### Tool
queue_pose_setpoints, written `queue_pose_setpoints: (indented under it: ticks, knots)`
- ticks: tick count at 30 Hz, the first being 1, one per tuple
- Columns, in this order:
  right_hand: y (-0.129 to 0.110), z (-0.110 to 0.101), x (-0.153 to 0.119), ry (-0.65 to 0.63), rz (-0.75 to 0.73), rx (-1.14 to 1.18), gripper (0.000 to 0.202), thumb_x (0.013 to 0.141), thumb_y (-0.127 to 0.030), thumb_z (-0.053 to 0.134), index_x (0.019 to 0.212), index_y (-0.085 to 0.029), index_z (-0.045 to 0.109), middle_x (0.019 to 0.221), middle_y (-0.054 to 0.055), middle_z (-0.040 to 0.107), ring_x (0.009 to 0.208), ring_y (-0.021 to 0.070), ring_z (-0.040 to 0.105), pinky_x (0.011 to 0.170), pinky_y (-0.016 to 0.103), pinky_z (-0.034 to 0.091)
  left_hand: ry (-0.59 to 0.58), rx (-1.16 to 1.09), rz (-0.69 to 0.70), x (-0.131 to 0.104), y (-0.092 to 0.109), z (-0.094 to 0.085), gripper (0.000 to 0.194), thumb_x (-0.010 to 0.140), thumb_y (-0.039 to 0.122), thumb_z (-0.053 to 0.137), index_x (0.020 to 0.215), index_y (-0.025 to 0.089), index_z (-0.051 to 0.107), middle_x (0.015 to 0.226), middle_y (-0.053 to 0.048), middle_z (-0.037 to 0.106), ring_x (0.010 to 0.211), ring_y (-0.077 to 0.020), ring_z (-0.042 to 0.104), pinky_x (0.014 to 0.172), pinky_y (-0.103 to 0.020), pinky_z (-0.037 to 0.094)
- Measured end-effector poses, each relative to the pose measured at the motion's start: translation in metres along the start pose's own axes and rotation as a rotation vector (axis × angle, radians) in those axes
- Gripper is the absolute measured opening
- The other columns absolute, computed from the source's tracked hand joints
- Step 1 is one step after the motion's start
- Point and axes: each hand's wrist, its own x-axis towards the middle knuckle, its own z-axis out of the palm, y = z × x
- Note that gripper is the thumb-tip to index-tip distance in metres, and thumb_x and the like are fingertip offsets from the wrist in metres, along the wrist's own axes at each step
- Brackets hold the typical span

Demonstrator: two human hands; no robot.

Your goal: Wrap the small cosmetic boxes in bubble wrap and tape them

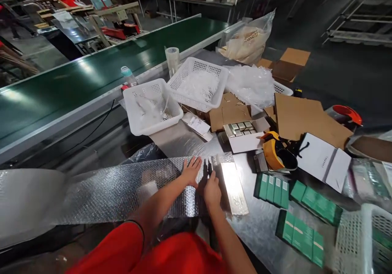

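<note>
Centrally, your left hand (190, 172), fingers spread wide on the bubble wrap (122, 190), which runs leftward from them | your right hand (212, 191), fingers curled round a slim black tool (210, 168), just right of the left | gold-coloured box (235, 190), just right of your right fingers | open white carton (246, 143), beyond your fingertips, rightward | green conveyor belt (107, 61), well beyond them, leftward

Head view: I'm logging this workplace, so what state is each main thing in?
Left hand, open, flat on the bubble wrap.
Right hand, closed around a black tool.
Bubble wrap, unrolled.
Black tool, held; blade position unclear.
White carton, open, small boxes inside.
Green boxes, shut, in groups.
Yellow dispenser, unheld.
Bottle, capped.
Conveyor, moving or stopped, cannot tell.
</note>
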Motion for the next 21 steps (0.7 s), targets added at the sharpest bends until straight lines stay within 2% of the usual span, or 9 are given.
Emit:
queue_pose_setpoints:
  ticks: [5,9,11,13,15,16,18,21]
  knots:
    - [0.003,0.007,0.020,-0.052,-0.035,-0.082,0.059,0.093,-0.007,0.026,0.152,-0.009,0.031,0.127,0.023,0.058,0.099,0.0244,0.071,0.082,0.035,0.053,-0.003,-0.049,-0.001,0.009,-0.006,0.011,0.138,0.062,0.053,0.079,0.159,0.021,-0.012,0.167,-0.009,-0.013,0.153,-0.0378,-0.014,0.118,-0.070,-0.006]
    - [-0.004,0.002,0.028,-0.082,-0.028,-0.088,0.061,0.092,-0.007,0.027,0.153,-0.010,0.028,0.130,0.024,0.057,0.099,0.0239,0.071,0.082,0.034,0.053,-0.026,-0.055,0.015,0.013,-0.011,0.016,0.142,0.060,0.060,0.078,0.158,0.017,-0.015,0.166,-0.009,-0.018,0.152,-0.0391,-0.019,0.116,-0.072,-0.009]
    - [-0.003,0.001,0.025,-0.094,-0.032,-0.098,0.062,0.092,-0.008,0.028,0.154,-0.010,0.027,0.132,0.024,0.056,0.100,0.0243,0.071,0.082,0.033,0.053,-0.047,-0.045,0.018,0.013,-0.012,0.016,0.145,0.059,0.062,0.078,0.157,0.016,-0.017,0.165,-0.010,-0.020,0.151,-0.0405,-0.020,0.114,-0.074,-0.010]
    - [0.008,0.009,0.010,-0.115,-0.032,-0.121,0.063,0.092,-0.008,0.030,0.154,-0.010,0.029,0.131,0.024,0.057,0.099,0.0254,0.071,0.081,0.033,0.053,-0.054,-0.039,0.020,0.013,-0.013,0.016,0.148,0.056,0.063,0.080,0.157,0.017,-0.019,0.165,-0.012,-0.020,0.151,-0.0414,-0.020,0.114,-0.074,-0.010]
    - [0.039,0.027,-0.023,-0.150,-0.034,-0.135,0.064,0.090,-0.012,0.036,0.154,-0.011,0.030,0.130,0.024,0.059,0.097,0.0278,0.072,0.079,0.035,0.053,-0.052,-0.038,0.015,0.012,-0.013,0.014,0.150,0.055,0.063,0.082,0.157,0.018,-0.019,0.164,-0.013,-0.020,0.151,-0.0412,-0.020,0.114,-0.073,-0.010]
    - [0.062,0.038,-0.047,-0.160,-0.049,-0.127,0.065,0.090,-0.015,0.040,0.154,-0.012,0.031,0.129,0.024,0.060,0.097,0.0293,0.072,0.078,0.036,0.053,-0.053,-0.038,0.011,0.011,-0.013,0.013,0.151,0.055,0.062,0.083,0.157,0.019,-0.019,0.164,-0.013,-0.020,0.151,-0.0410,-0.020,0.114,-0.073,-0.010]
    - [0.122,0.062,-0.104,-0.207,-0.046,-0.068,0.071,0.086,-0.027,0.051,0.154,-0.014,0.033,0.131,0.025,0.060,0.100,0.0326,0.071,0.076,0.037,0.054,-0.053,-0.040,0.009,0.009,-0.013,0.009,0.150,0.056,0.061,0.084,0.157,0.019,-0.017,0.165,-0.014,-0.019,0.151,-0.0408,-0.019,0.115,-0.073,-0.008]
    - [0.225,0.084,-0.185,-0.116,0.077,-0.024,0.068,0.084,-0.034,0.048,0.151,-0.023,0.041,0.118,0.020,0.067,0.101,0.0336,0.071,0.078,0.041,0.055,-0.046,-0.028,0.004,0.004,-0.012,0.002,0.145,0.058,0.057,0.085,0.159,0.018,-0.013,0.165,-0.016,-0.015,0.152,-0.0405,-0.016,0.116,-0.072,-0.005]
